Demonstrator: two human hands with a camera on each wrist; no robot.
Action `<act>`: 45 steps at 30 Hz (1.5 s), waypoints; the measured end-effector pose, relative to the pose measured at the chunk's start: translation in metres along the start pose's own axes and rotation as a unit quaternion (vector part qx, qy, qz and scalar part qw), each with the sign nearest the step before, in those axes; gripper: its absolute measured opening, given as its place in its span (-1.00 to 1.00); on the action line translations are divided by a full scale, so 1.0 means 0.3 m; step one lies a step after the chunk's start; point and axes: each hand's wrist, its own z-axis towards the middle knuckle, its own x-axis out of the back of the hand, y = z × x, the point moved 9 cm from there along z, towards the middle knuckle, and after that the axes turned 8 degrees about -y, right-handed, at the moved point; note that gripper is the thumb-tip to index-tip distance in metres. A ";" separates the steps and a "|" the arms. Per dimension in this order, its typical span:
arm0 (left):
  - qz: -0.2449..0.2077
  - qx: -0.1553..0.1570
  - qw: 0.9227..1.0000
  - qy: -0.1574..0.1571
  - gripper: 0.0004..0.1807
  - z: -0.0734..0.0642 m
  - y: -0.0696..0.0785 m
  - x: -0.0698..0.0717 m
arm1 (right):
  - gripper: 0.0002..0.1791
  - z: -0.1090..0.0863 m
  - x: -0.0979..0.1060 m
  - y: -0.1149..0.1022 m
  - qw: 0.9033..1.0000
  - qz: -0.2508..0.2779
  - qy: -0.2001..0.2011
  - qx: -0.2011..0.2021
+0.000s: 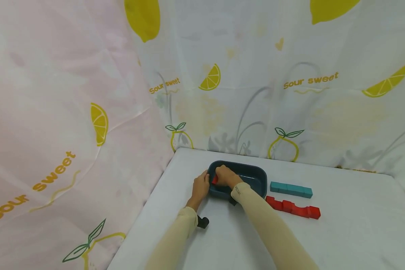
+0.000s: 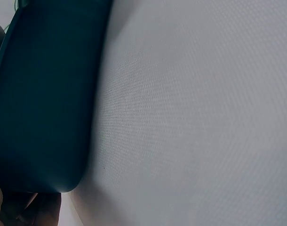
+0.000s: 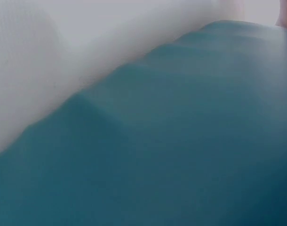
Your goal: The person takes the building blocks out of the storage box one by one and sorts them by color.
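Note:
A dark blue rectangular tub with rounded corners stands on the white table. At its left end my left hand grips the rim. The left wrist view shows the tub's outer wall up close, with parts of the hand at the frame's left edge. My right hand reaches down inside the tub at the left and pinches a red block, mostly covered by the fingers. Only the tub's blurred blue surface fills most of the right wrist view.
Right of the tub lies a row of teal blocks. In front of it stretches a row of red blocks, some with curved cut-outs. A patterned curtain hangs behind and left of the table.

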 end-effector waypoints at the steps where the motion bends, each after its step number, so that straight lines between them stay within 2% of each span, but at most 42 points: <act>1: 0.001 -0.001 1.000 0.001 -0.74 -0.001 0.000 -0.001 | -0.81 -0.002 0.002 -0.002 1.000 0.001 -0.001 0.001; 4: 0.000 -0.007 1.000 0.005 -0.75 -0.002 0.003 -0.002 | -0.80 -0.013 0.019 -0.010 1.000 -0.006 0.003 0.006; 12: 0.005 -0.020 1.000 0.012 -0.78 0.001 0.008 0.001 | -0.78 -0.065 0.120 -0.052 0.995 -0.064 0.037 0.064; 15: 0.006 -0.021 1.000 0.017 -0.77 -0.001 0.009 0.009 | -0.77 -0.092 0.153 -0.055 0.994 -0.070 0.042 0.077; 21: -0.007 -0.015 1.000 0.015 -0.73 -0.003 0.023 0.009 | -0.59 -0.188 0.212 -0.034 0.991 -0.070 0.066 0.095; 27: -0.005 -0.007 1.000 0.006 -0.71 0.001 0.019 0.006 | -0.62 -0.302 0.258 0.010 0.988 -0.047 0.099 0.111; 36: -0.003 -0.011 1.000 0.002 -0.67 0.000 0.018 0.013 | -0.44 -0.489 0.298 0.112 0.988 0.028 0.128 0.085; 41: -0.008 -0.010 1.000 0.002 -0.67 0.000 0.016 0.012 | -0.39 -0.587 0.298 0.171 0.988 0.034 0.143 0.055; 45: -0.003 -0.005 1.000 0.001 -0.67 0.008 0.016 0.006 | -0.36 -0.662 0.288 0.211 0.989 0.045 0.135 0.026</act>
